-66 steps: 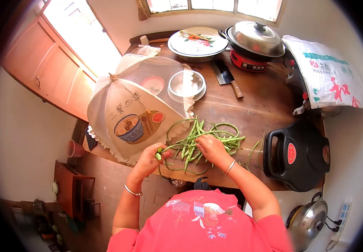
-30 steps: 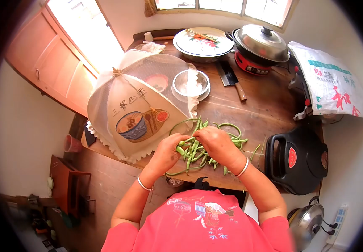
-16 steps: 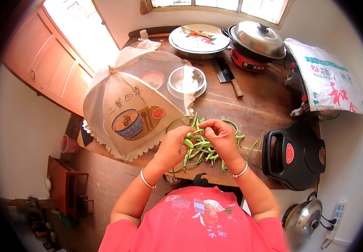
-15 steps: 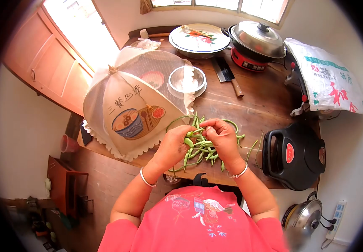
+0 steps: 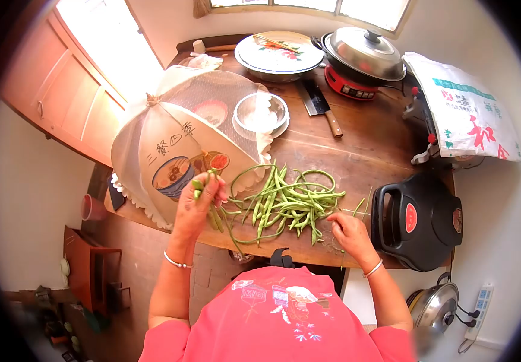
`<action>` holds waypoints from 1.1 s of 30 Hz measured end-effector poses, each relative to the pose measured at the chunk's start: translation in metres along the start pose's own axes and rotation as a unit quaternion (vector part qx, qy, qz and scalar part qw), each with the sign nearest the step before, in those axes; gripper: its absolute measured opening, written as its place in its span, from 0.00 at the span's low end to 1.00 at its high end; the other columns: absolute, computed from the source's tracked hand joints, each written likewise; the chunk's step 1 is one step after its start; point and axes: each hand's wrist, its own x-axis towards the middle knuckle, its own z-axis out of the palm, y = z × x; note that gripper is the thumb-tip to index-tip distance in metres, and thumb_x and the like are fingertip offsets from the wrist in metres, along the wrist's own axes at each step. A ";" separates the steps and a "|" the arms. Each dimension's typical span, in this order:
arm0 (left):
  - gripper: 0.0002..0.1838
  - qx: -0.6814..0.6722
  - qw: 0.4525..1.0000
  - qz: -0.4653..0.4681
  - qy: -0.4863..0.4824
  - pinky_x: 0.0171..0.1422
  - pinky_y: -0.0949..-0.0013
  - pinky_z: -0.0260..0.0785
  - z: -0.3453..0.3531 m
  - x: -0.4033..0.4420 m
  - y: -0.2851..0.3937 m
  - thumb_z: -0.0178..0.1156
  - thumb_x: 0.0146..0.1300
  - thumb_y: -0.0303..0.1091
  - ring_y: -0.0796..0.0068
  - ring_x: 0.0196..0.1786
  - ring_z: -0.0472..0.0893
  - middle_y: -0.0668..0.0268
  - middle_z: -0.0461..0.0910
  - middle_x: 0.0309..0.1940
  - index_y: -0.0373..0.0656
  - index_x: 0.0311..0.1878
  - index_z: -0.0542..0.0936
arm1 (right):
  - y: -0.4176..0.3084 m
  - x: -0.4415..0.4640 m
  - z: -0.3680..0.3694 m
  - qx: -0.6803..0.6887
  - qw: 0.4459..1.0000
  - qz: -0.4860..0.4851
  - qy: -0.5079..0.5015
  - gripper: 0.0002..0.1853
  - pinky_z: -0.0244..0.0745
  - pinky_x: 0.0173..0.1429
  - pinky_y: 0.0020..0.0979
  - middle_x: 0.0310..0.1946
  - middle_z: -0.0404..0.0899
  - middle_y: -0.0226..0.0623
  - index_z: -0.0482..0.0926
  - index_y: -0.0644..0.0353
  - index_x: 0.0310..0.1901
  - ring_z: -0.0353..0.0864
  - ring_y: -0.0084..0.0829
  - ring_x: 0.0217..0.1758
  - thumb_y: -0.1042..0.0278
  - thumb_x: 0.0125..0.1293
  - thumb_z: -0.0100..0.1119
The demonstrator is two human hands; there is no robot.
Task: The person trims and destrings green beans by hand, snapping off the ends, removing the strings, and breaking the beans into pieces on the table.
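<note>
The beans point(image 5: 296, 200) look smooth, the table point(image 5: 372, 142) glossy wood, the pot lid point(image 5: 363, 53) shiny metal

Cover point(image 5: 185, 136), left edge of table point(image 5: 372, 139) — reads 三餐四季. Bag point(image 5: 468, 108), right edge — large red 和; smaller print illegible.

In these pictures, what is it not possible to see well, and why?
Head view:
How many bean pieces the left hand holds: partly hidden by its fingers.
Whether the right hand pinches anything: too small to tell.
What lies under the steel lid: covered.
What the pink dish holds: veiled by the food cover.
</note>
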 end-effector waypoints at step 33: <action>0.12 0.005 0.998 0.040 0.038 0.29 0.82 0.61 -0.003 -0.003 0.033 0.67 0.63 0.31 0.89 0.26 0.68 0.71 0.76 0.32 0.38 0.47 0.78 | -0.013 0.046 0.012 0.372 0.913 0.020 0.168 0.07 0.70 0.32 0.20 0.36 0.81 0.28 0.76 0.62 0.37 0.77 0.15 0.30 0.84 0.62 0.51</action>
